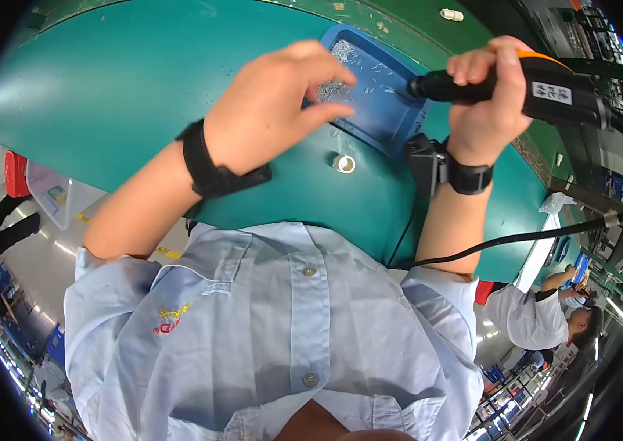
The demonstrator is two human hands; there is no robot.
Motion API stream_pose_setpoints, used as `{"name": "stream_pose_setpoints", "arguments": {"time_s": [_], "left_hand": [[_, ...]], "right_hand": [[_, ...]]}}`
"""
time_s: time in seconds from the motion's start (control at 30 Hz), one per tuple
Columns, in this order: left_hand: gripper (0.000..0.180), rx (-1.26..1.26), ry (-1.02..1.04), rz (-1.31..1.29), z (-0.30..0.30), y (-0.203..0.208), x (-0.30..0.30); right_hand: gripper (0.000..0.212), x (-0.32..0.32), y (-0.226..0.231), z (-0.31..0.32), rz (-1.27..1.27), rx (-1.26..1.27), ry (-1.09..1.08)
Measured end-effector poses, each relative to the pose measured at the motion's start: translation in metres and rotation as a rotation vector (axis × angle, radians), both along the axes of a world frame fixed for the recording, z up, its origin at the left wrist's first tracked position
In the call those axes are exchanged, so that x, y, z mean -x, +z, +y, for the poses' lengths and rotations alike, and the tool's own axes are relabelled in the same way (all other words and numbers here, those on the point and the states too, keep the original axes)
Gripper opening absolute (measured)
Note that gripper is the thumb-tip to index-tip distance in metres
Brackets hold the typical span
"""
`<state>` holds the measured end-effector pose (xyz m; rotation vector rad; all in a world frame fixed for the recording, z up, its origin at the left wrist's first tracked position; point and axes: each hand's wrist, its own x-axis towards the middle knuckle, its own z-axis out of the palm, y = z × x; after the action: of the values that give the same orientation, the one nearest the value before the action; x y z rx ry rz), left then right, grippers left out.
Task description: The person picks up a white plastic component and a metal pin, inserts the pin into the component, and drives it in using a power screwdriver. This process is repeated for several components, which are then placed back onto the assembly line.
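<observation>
In my right hand [489, 92] is a black electric screwdriver [546, 92], its tip end pointing left over a blue tray [407, 136]. Small silvery screws [344, 51] lie heaped and scattered in that tray. My left hand [278, 99] hovers by the tray's left side, thumb and forefinger apart, with nothing visible between them; its other fingers are partly hidden. A small white round cap or ring [344, 163] rests on the green mat below the tray, touched by neither hand.
A thick black cable [532, 235] loops from the screwdriver around the right side. The green work mat [106, 88] spreads to the left. A white fitting [452, 14] lies at the back. At the lower right sits another person [528, 316], working.
</observation>
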<state>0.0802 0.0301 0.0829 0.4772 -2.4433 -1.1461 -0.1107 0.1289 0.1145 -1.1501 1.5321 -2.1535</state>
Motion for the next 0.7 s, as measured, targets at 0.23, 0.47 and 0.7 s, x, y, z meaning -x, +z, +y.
{"name": "stream_pose_setpoints", "arguments": {"time_s": [0.23,0.47,0.7], "left_hand": [[0.025,0.195,-0.262,0.198,-0.035,0.001,0.056],[0.014,0.085,-0.319,-0.021,-0.037,-0.010,0.071],[0.009,0.062,-0.318,0.013,-0.037,-0.019,0.063]], "right_hand": [[0.027,-0.006,0.046,0.015,-0.057,0.212,0.274],[0.029,-0.010,0.048,0.010,-0.029,0.187,0.241],[0.028,-0.016,0.054,0.002,-0.029,0.142,0.168]]}}
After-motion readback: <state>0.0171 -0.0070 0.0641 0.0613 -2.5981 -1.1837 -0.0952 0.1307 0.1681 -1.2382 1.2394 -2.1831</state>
